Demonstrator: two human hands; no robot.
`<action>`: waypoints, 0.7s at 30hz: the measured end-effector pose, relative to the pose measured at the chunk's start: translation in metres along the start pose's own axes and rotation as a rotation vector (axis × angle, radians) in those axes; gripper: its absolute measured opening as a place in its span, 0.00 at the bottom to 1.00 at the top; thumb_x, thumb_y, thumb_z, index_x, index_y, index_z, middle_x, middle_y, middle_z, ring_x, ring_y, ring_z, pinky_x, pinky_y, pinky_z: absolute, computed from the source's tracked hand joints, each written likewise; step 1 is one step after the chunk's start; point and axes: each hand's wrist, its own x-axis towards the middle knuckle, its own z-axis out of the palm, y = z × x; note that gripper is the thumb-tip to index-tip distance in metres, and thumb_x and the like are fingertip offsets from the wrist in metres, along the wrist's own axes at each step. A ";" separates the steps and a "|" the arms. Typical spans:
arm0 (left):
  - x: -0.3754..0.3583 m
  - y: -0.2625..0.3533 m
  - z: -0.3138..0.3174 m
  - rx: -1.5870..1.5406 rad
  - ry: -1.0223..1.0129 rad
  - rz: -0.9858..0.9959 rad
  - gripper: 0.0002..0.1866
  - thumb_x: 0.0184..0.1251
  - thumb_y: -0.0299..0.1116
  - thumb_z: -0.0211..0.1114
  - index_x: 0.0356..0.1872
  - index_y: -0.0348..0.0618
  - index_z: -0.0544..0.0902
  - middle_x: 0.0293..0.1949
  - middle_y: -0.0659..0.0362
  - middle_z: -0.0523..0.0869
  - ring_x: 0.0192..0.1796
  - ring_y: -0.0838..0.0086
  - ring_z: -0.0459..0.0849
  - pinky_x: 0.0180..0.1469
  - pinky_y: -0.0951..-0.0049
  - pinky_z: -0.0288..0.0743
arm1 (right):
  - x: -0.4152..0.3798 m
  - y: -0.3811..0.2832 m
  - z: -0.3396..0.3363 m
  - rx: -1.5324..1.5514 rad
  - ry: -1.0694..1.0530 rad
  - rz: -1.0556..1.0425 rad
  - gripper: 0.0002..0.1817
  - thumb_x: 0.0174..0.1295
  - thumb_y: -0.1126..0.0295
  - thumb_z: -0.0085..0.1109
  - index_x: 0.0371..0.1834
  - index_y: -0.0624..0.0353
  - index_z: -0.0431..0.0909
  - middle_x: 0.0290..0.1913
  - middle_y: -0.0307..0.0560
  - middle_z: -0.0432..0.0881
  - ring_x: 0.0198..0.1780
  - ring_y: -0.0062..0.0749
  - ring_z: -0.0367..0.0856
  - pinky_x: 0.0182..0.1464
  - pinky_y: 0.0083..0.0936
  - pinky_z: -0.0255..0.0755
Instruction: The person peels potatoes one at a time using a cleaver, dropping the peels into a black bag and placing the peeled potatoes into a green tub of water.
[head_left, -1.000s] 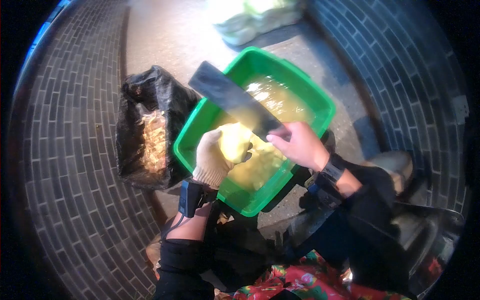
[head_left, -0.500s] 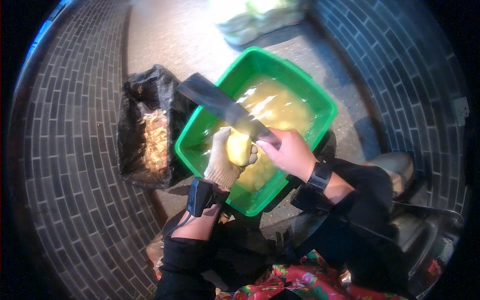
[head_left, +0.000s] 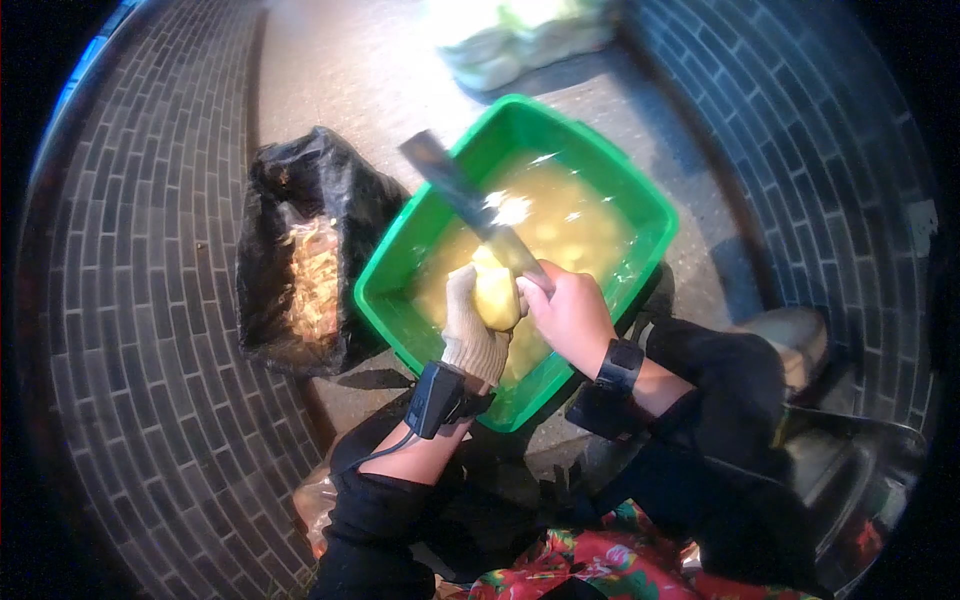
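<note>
My left hand [head_left: 472, 325], in a pale knitted glove, is closed around a peeled yellow potato [head_left: 495, 297]. My right hand [head_left: 572, 312] is bare and grips the near end of a cleaver [head_left: 465, 200]. Its wide, dark blade points up and to the left, slightly blurred, and passes close by the top of the potato; whether it touches cannot be seen. Both hands are above a green plastic tub [head_left: 590, 150]. Cloudy yellowish water [head_left: 545, 190] fills much of it, with several pale potatoes [head_left: 575, 235] under the surface.
Left of the tub, an open black plastic bag [head_left: 268, 215] holds light peelings [head_left: 313, 285]. A bulky, overexposed plastic sack [head_left: 510, 45] sits on the floor at the top. Brick-patterned surfaces [head_left: 130, 300] flank both sides. A metal basin [head_left: 850, 480] lies at lower right.
Both hands have shifted: the left, with the potato, went a little right and the right slightly down. The cleaver's tip has swung to the right and is now angled more steeply.
</note>
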 end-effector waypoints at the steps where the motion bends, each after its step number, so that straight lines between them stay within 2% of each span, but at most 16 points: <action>1: 0.006 -0.002 -0.009 0.000 -0.003 0.003 0.25 0.65 0.51 0.57 0.54 0.43 0.73 0.44 0.55 0.82 0.42 0.64 0.84 0.44 0.68 0.80 | 0.002 0.005 0.000 0.037 -0.018 0.042 0.10 0.64 0.64 0.57 0.38 0.59 0.83 0.26 0.61 0.82 0.31 0.58 0.82 0.35 0.45 0.76; 3: 0.020 -0.003 -0.031 0.091 -0.267 -0.102 0.29 0.65 0.50 0.57 0.61 0.43 0.69 0.49 0.55 0.81 0.44 0.63 0.84 0.43 0.64 0.81 | 0.008 0.006 -0.013 0.032 -0.031 0.052 0.11 0.64 0.64 0.58 0.38 0.60 0.83 0.27 0.61 0.82 0.32 0.58 0.83 0.37 0.45 0.77; 5: 0.013 -0.001 -0.026 0.181 -0.305 -0.106 0.31 0.66 0.50 0.57 0.64 0.43 0.67 0.51 0.54 0.81 0.44 0.62 0.84 0.43 0.62 0.81 | 0.014 0.017 -0.028 0.027 -0.049 0.074 0.11 0.63 0.65 0.58 0.38 0.61 0.83 0.28 0.61 0.83 0.33 0.58 0.83 0.39 0.44 0.77; 7: 0.005 0.004 -0.023 0.270 -0.340 -0.117 0.32 0.66 0.50 0.57 0.67 0.44 0.65 0.53 0.53 0.80 0.44 0.61 0.84 0.42 0.60 0.81 | 0.024 0.029 -0.041 -0.024 -0.158 0.078 0.11 0.62 0.65 0.58 0.38 0.63 0.83 0.31 0.62 0.83 0.37 0.57 0.84 0.43 0.45 0.77; 9: 0.004 0.012 -0.018 0.382 -0.392 -0.275 0.35 0.66 0.50 0.58 0.70 0.46 0.62 0.53 0.53 0.80 0.43 0.61 0.84 0.41 0.58 0.82 | 0.024 0.027 -0.055 -0.136 -0.232 0.169 0.12 0.62 0.65 0.58 0.38 0.63 0.83 0.32 0.61 0.84 0.38 0.56 0.84 0.45 0.45 0.76; 12: 0.006 0.014 -0.015 0.411 -0.364 -0.339 0.31 0.66 0.48 0.59 0.66 0.45 0.67 0.52 0.51 0.81 0.44 0.59 0.84 0.42 0.58 0.82 | 0.022 0.037 -0.057 -0.247 -0.221 0.095 0.12 0.62 0.66 0.58 0.38 0.64 0.83 0.32 0.61 0.84 0.37 0.57 0.84 0.44 0.45 0.76; 14: 0.008 0.016 -0.017 0.416 -0.296 -0.356 0.28 0.66 0.47 0.59 0.63 0.45 0.70 0.51 0.50 0.82 0.44 0.57 0.84 0.43 0.57 0.82 | 0.020 0.035 -0.059 -0.103 -0.168 0.098 0.11 0.61 0.66 0.58 0.38 0.64 0.83 0.32 0.62 0.84 0.36 0.57 0.83 0.43 0.45 0.76; 16: 0.013 0.018 -0.019 0.423 -0.228 -0.376 0.25 0.66 0.46 0.60 0.60 0.44 0.72 0.49 0.49 0.83 0.45 0.56 0.84 0.43 0.56 0.82 | 0.024 0.030 -0.067 -0.092 -0.169 0.100 0.11 0.61 0.66 0.59 0.39 0.64 0.83 0.33 0.61 0.84 0.37 0.56 0.84 0.43 0.43 0.77; 18: 0.022 0.021 -0.021 0.271 -0.149 -0.352 0.21 0.67 0.46 0.57 0.54 0.44 0.75 0.48 0.47 0.84 0.46 0.53 0.84 0.46 0.53 0.81 | 0.026 0.027 -0.071 -0.081 -0.161 0.102 0.12 0.61 0.67 0.59 0.40 0.64 0.83 0.34 0.61 0.85 0.38 0.55 0.85 0.44 0.42 0.77; 21: 0.029 0.035 -0.026 0.202 -0.275 -0.318 0.21 0.69 0.47 0.54 0.55 0.45 0.75 0.50 0.45 0.83 0.47 0.51 0.84 0.48 0.51 0.80 | 0.026 0.020 -0.072 0.062 -0.135 0.056 0.13 0.61 0.66 0.60 0.43 0.63 0.83 0.36 0.60 0.86 0.39 0.52 0.86 0.45 0.38 0.78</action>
